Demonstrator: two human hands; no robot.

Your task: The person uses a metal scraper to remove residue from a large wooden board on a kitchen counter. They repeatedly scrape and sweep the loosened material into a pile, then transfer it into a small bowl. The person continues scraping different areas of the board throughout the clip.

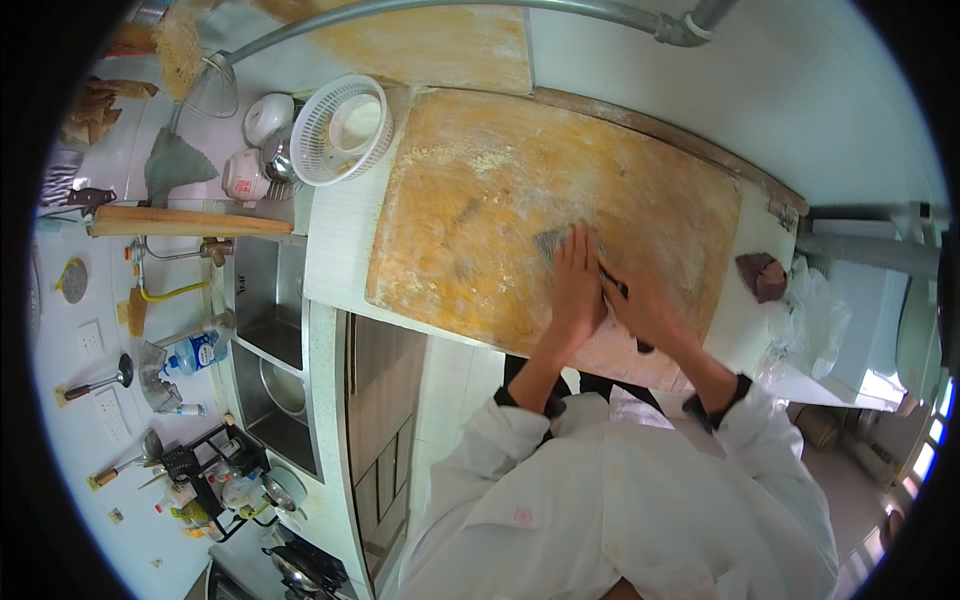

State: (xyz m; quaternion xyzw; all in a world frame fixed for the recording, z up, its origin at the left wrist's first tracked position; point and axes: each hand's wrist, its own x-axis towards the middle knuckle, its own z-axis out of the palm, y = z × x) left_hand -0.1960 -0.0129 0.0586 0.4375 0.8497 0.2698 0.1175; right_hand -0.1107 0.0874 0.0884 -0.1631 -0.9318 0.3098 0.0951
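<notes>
A large wooden board (pixel 480 247), dusted and flecked with flour and dough crumbs, lies before me on a white counter. Close to its front edge, my right hand (pixel 637 304) grips a flat-bladed tool, probably a kitchen knife or cleaver, by its dark handle (pixel 645 346). The grey metal blade (pixel 549 243) points away to the left, low over the board. Across the blade lies my left hand (pixel 577 289), palm down, its fingers stretched forward and together. Both hands meet at the thumbs. Most of the blade is hidden under my fingers, and the right hand is slightly blurred.
Behind the board's left corner stands a white plastic basket (pixel 304 142) with a bowl of white powder (pixel 360 124). A double steel sink (pixel 274 330) lies left. A dark red cloth-like item (pixel 762 276) and clear plastic bag (pixel 814 315) sit right. A metal pipe (pixel 450 6) crosses above.
</notes>
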